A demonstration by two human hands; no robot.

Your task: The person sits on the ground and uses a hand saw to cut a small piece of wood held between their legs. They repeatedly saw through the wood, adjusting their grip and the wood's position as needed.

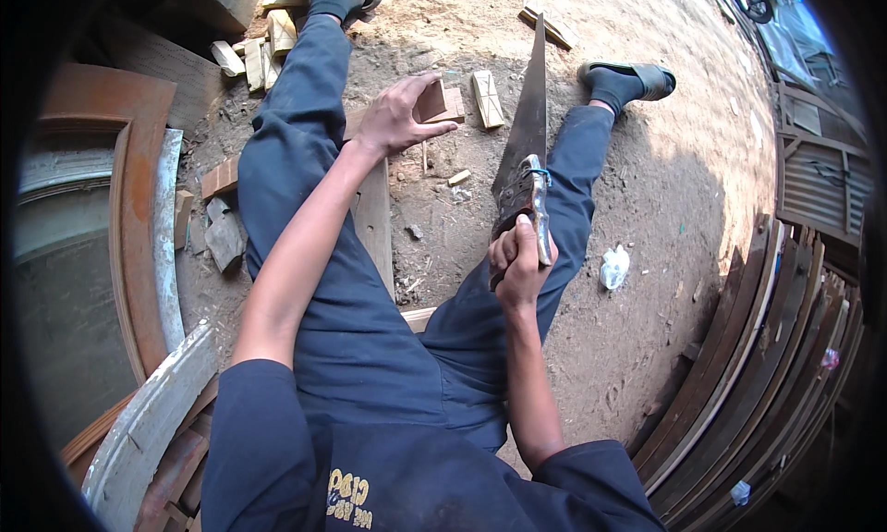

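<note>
My right hand (520,262) is wrapped round the worn handle of a handsaw (528,107). Its long dark blade points away from me, above my right leg, and a blue tie circles the handle. Further left, my left hand (399,116) spans a short brown wooden block (431,101), fingers on its far side and thumb on the near side. The block sits at the far end of a wooden plank (373,222) between my legs. The palm hides part of the block. The saw blade is apart from this wood.
A string-tied wood bundle (488,99) lies beyond the block. Wood offcuts (268,51) are heaped near my left foot. A brown wooden frame (139,208) stands at left, and long boards (730,347) are stacked at right. A white plastic bag (614,267) lies on the dirt.
</note>
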